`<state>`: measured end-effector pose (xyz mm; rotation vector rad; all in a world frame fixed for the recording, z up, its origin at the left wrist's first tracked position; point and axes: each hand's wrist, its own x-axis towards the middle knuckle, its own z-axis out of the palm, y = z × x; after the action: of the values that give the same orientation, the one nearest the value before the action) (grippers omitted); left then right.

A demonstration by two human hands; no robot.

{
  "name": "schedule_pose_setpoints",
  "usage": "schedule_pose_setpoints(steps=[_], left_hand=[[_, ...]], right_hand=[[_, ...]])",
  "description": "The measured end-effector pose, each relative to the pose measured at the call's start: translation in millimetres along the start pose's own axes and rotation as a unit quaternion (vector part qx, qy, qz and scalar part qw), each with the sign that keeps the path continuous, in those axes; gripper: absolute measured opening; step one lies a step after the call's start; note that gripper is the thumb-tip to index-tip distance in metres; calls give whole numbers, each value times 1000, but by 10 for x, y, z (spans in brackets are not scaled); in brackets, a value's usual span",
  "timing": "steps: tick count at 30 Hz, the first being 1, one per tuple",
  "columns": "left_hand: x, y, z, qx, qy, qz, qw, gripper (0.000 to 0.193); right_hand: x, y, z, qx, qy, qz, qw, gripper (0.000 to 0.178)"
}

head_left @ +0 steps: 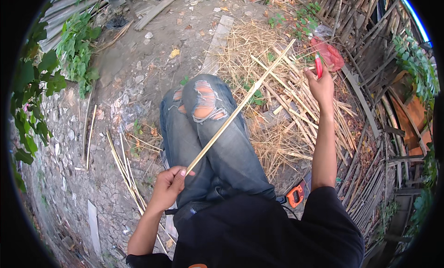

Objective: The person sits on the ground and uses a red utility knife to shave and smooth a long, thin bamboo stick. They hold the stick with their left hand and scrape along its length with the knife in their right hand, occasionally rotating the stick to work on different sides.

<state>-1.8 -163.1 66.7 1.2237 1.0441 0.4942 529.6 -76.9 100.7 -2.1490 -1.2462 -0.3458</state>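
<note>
My left hand (169, 187) is closed on the near end of a long, pale bamboo strip (230, 118). The strip slants up and to the right over my knees, with a node partway along, and its far end reaches over a heap of shavings. Out to the right, my right hand (321, 88) grips a small tool with a red handle (318, 66); its working end cannot be made out. That hand is apart from the strip, above a pile of split bamboo pieces (296, 99).
Thin shavings (240, 48) cover the ground ahead. A red plastic bag (329, 54) lies beyond my right hand. An orange-handled saw (295, 196) is by my right hip. More bamboo strips (124, 168) lie at left. Stacked sticks (370, 175) line the right side.
</note>
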Motion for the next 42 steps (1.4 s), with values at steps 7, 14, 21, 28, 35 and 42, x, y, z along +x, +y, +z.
schedule_pose_setpoints(steps=[7,14,21,28,35,42], left_hand=[[-44,-33,75,-4,11,0,1000,37],[-68,-4,79,-24,16,-20,999,38],[-33,-3,32,-194,-34,-102,975,38],[-5,-12,-70,-295,-67,-175,937,38],[5,97,-23,-267,-52,-159,949,39],[-303,-129,-418,-297,-71,-210,929,35]], right_hand=[[-1278,-1000,-80,245,-302,-105,915,50],[-1299,-1162,41,200,-341,-118,911,53],[-1196,-1150,36,198,-336,-133,911,51],[-1188,-1131,173,230,-300,-114,919,51],[-855,-986,485,57,-194,-206,957,54],[11,254,719,110,-13,177,978,80]])
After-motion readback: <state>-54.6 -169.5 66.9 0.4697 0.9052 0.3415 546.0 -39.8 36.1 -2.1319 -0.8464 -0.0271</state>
